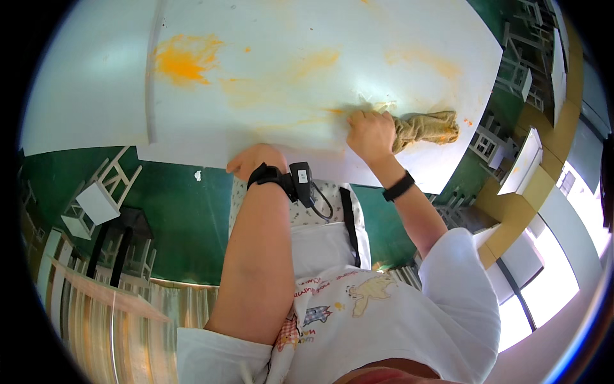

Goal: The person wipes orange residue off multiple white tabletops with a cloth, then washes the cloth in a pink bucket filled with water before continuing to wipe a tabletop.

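Note:
My right hand [371, 135] is closed over one end of a bunched brown cloth [428, 127], pressed on the white tabletop [268, 29]. The cloth stretches to the right of the hand, and orange marks show at its far end. My left hand [261, 159] is bent at the wrist by the table's near edge; most of its fingers are hidden, so its grip cannot be told. An orange smear [184, 60] lies thick at the upper left of the tabletop. Fainter orange streaks [316, 62] spread across the middle and right.
A seam [151, 72] divides the tabletop on the left. White stools [98, 201] stand on the green floor [177, 221] to the left. More stools [513, 79] and a white table [523, 163] are at the right. A scrap of white paper [198, 175] lies on the floor.

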Tool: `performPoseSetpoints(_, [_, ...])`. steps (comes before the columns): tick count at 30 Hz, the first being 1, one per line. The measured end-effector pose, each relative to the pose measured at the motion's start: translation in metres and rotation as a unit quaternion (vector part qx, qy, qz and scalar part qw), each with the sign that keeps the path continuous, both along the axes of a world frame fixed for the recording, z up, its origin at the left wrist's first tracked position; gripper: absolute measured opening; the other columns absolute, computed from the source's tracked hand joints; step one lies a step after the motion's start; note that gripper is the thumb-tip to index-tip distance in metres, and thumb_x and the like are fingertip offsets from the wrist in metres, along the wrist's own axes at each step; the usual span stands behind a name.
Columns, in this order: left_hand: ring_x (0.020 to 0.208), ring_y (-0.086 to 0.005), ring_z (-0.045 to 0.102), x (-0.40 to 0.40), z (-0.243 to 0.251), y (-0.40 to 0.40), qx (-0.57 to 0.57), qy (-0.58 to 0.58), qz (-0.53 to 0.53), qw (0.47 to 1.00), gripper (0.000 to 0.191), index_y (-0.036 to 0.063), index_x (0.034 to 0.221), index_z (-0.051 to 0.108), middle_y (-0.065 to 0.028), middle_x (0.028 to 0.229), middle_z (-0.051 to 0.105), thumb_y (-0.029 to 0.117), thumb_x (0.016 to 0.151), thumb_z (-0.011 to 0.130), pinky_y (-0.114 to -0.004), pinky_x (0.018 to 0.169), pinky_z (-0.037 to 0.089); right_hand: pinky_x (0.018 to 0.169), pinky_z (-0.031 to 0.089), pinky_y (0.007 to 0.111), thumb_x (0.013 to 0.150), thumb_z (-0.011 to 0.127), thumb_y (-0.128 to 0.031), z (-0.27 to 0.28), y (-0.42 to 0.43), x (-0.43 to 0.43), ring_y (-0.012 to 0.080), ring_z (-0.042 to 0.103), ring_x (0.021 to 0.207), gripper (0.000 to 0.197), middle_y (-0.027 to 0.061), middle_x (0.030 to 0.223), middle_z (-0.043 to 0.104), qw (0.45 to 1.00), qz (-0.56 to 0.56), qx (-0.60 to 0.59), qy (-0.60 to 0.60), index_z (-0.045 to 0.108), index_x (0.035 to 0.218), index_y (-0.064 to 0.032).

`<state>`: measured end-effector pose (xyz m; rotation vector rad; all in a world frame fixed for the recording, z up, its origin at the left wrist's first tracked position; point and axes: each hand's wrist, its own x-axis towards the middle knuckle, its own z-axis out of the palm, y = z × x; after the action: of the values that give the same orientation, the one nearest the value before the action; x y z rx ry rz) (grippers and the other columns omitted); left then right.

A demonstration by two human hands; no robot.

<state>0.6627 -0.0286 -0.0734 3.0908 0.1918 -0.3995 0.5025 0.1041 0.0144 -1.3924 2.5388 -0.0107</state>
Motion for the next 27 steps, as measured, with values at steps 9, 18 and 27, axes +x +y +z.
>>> performPoseSetpoints(9, [0.079,-0.0261,0.062,0.003,0.006,0.006,-0.045,-0.016,0.009,0.999,0.053,0.0162,0.094,0.071,-0.0031,0.085,0.070,0.047,0.094,0.028,-0.037,0.080,0.046,0.062,0.046,0.042,0.074,0.060,-0.015,0.014,-0.007,-0.013,0.0238,0.061,0.061,0.012,0.0067,0.066,0.064,0.996,0.036,0.081,-0.026,0.061,0.063,-0.0128])
performPoseSetpoints(18, [0.079,-0.0259,0.061,-0.012,0.046,-0.009,-0.021,0.002,0.031,0.999,0.050,0.0159,0.094,0.070,-0.0032,0.086,0.069,0.045,0.093,0.029,-0.038,0.078,0.046,0.072,0.045,0.041,0.078,0.057,-0.017,0.007,-0.011,-0.007,0.0231,0.062,0.068,0.010,0.0065,0.071,0.066,0.992,0.053,0.102,-0.048,0.065,0.073,-0.0143])
performPoseSetpoints(27, [0.080,-0.0257,0.060,-0.007,0.043,-0.010,-0.009,0.012,0.047,0.999,0.046,0.0155,0.094,0.068,-0.0034,0.087,0.068,0.043,0.093,0.031,-0.039,0.076,0.046,0.064,0.046,0.040,0.077,0.061,-0.017,0.004,-0.013,-0.004,0.0242,0.060,0.061,0.011,0.0072,0.062,0.061,0.992,0.082,0.089,-0.024,0.062,0.067,-0.0150])
